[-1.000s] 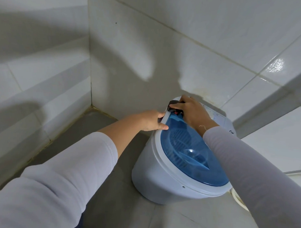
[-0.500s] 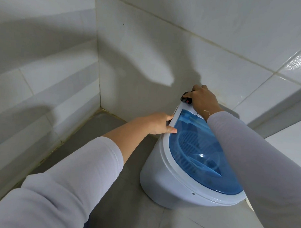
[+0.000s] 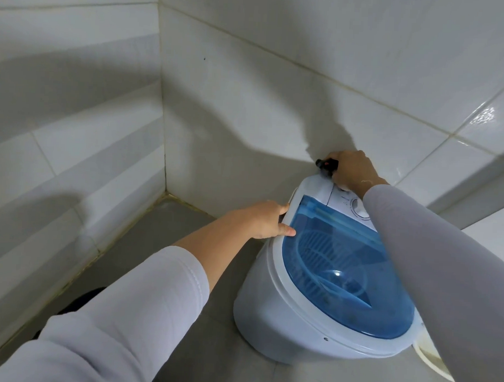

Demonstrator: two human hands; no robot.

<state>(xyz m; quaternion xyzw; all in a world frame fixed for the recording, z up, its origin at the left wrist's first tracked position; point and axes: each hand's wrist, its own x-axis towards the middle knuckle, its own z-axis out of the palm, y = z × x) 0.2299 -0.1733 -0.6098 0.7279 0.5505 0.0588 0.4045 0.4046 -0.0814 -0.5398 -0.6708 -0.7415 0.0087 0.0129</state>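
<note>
A small white washing machine (image 3: 272, 314) with a see-through blue lid (image 3: 342, 274) stands on the grey floor near a tiled corner. My left hand (image 3: 265, 220) grips the machine's left rim, thumb lying on the edge of the lid. My right hand (image 3: 351, 171) is at the machine's far end against the wall, fingers curled round a small black object (image 3: 326, 164) with a red spot. A white control dial (image 3: 357, 208) shows just in front of that hand, partly hidden by my sleeve.
White tiled walls (image 3: 248, 90) meet in a corner at the left and close in behind the machine. Grey floor (image 3: 169, 225) lies open to the left of the machine. A cream curved rim (image 3: 427, 360) shows at the lower right. A dark shape (image 3: 81, 299) sits by my left sleeve.
My right hand has carried the black object from the lid's far edge up and back to the wall behind the machine. My left hand has stayed on the rim.
</note>
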